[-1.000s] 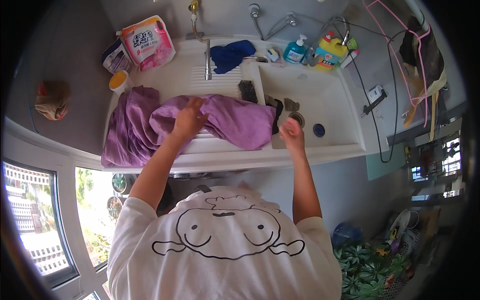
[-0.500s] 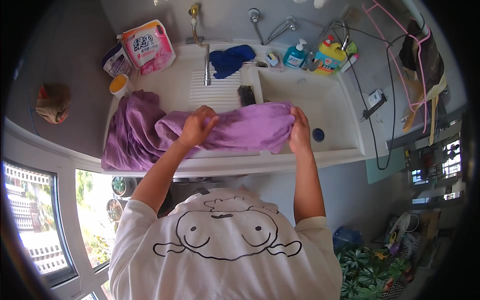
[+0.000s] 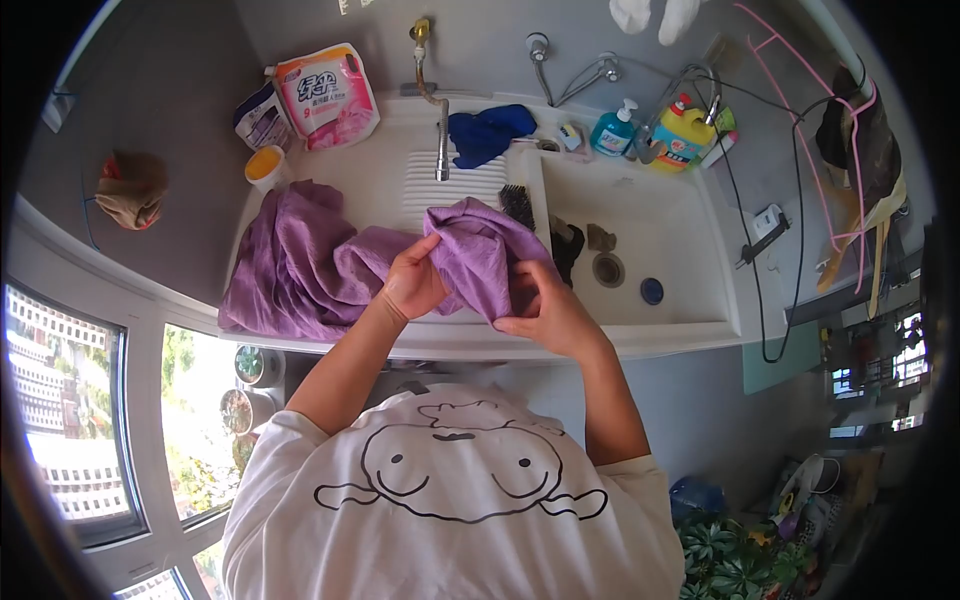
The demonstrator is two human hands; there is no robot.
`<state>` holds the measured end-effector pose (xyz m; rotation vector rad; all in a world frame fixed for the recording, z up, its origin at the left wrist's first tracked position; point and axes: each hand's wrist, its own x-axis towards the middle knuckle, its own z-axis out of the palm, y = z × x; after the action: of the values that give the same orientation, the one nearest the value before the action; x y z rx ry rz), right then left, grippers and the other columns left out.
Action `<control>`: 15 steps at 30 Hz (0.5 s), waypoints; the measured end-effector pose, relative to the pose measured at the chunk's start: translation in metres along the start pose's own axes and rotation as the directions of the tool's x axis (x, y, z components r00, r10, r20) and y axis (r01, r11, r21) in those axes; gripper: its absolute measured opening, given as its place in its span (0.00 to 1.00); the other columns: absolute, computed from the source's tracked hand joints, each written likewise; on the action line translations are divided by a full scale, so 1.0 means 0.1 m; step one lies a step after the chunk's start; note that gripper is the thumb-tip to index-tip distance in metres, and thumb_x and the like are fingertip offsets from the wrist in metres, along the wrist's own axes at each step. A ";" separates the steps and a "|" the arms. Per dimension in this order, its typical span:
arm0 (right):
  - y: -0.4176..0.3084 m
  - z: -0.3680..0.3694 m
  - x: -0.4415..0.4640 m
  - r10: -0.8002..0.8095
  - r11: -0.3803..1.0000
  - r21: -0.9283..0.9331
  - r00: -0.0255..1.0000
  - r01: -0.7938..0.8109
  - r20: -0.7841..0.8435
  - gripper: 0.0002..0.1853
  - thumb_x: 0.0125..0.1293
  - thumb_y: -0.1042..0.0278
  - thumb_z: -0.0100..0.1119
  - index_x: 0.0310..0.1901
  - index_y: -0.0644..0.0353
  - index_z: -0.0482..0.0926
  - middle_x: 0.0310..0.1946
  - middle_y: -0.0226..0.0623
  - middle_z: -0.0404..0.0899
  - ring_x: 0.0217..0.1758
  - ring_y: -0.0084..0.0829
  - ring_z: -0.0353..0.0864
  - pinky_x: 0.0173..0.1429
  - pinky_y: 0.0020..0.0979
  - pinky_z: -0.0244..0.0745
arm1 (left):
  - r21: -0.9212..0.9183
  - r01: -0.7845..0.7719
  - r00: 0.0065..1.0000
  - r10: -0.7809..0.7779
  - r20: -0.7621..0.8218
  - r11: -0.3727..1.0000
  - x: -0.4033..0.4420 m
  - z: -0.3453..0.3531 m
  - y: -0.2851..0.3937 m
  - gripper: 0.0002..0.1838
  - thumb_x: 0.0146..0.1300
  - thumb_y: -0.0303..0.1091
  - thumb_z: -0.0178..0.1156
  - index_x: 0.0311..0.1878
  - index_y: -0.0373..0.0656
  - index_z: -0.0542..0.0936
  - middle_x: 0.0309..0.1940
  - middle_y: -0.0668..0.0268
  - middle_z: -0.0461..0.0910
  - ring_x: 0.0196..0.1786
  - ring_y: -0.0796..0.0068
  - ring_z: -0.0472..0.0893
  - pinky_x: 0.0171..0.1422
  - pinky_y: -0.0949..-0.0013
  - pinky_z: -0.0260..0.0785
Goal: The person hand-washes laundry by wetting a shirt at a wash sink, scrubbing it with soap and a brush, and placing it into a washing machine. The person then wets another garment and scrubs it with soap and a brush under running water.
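A purple cloth [image 3: 295, 265] lies bunched along the left part of the sink counter, and its right end is lifted and folded between my hands. My left hand [image 3: 415, 283] grips the cloth near its middle, thumb on top. On the right, my right hand [image 3: 545, 308] holds the folded end, with fingers curled around its edge. Part of the fingers is hidden by the fabric. Just behind the cloth stands a black-bristled brush [image 3: 517, 205] on the ribbed washboard [image 3: 455, 180].
The sink basin [image 3: 690, 235] at right holds a dark cloth [image 3: 566, 252], a brownish scrap, a drain and a blue round cap [image 3: 652, 291]. Along the back are a faucet [image 3: 442, 150], a blue cloth [image 3: 490, 133], a soap bottle [image 3: 612, 132], a yellow bottle [image 3: 683, 135] and a detergent bag [image 3: 325, 97].
My right hand has moved left, bringing the stretched end of the purple cloth in toward my left hand and folding it. The basin's drain and dark cloth have come into view.
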<state>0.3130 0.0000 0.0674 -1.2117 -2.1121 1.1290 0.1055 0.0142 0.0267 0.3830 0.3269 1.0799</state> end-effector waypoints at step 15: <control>0.18 -0.42 -0.01 0.041 0.883 0.402 0.812 0.244 -0.582 0.07 0.60 0.67 0.49 0.29 0.59 0.64 0.25 0.22 0.60 0.27 0.12 0.54 0.30 0.15 0.52 | 0.586 -0.051 0.998 0.026 0.050 0.809 -0.04 -0.13 0.05 0.28 0.55 0.45 0.52 0.57 0.43 0.61 0.52 0.62 0.67 0.56 0.68 0.64 0.60 0.65 0.53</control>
<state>0.3520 0.0227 0.0763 -1.0186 -1.3307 0.9718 0.0937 0.0145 0.0182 0.9715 0.6255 0.9913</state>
